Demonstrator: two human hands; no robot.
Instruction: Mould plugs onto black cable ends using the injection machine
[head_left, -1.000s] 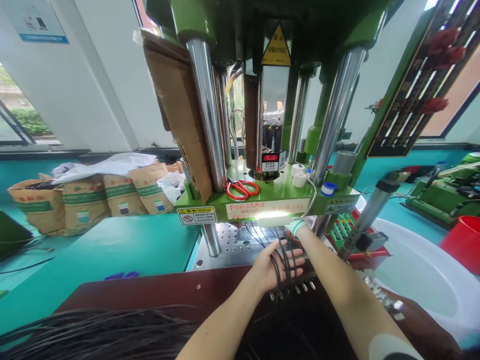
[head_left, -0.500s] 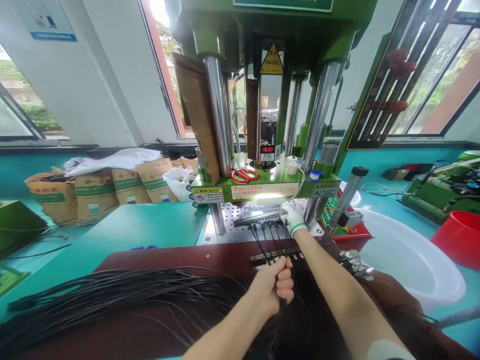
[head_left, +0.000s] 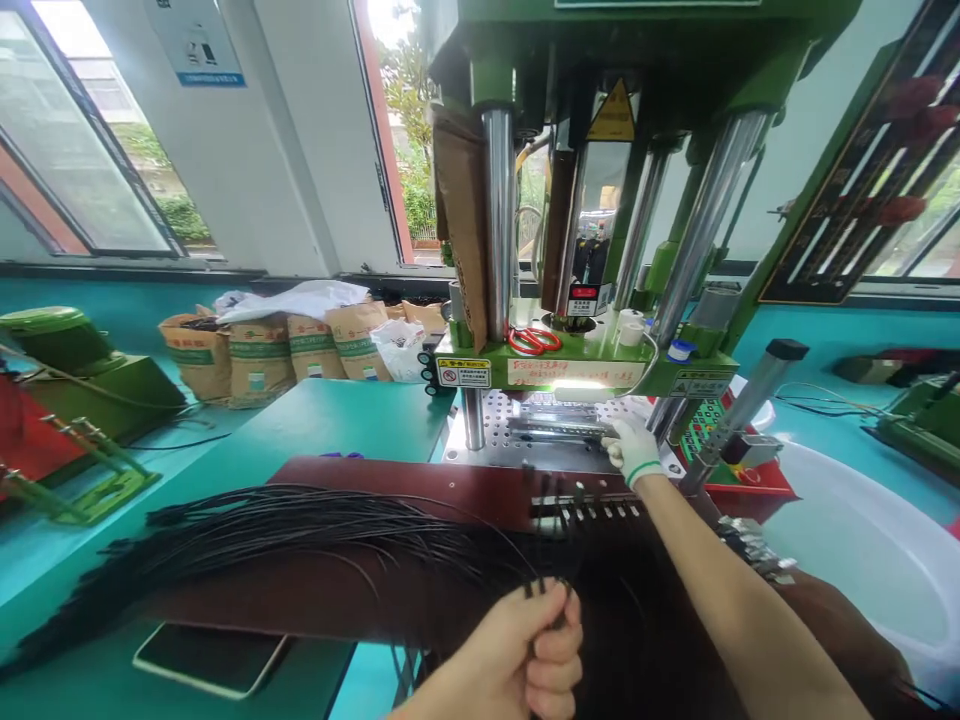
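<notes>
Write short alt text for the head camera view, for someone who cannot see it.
A person's bare left hand grips black cables over a brown bench, while the gloved right hand reaches onto the metal plate under a green press. Red scissors lie on the press.

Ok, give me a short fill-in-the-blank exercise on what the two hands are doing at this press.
1. The left hand is closed around a bunch of thin ____ cables.
2. The right hand wears a ____ glove and reaches to the metal plate under the green press.
3. A pair of ____-handled scissors lies on the press.
4. A phone lies flat to the ____ of the left hand.

Missing words: black; white; red; left
</notes>
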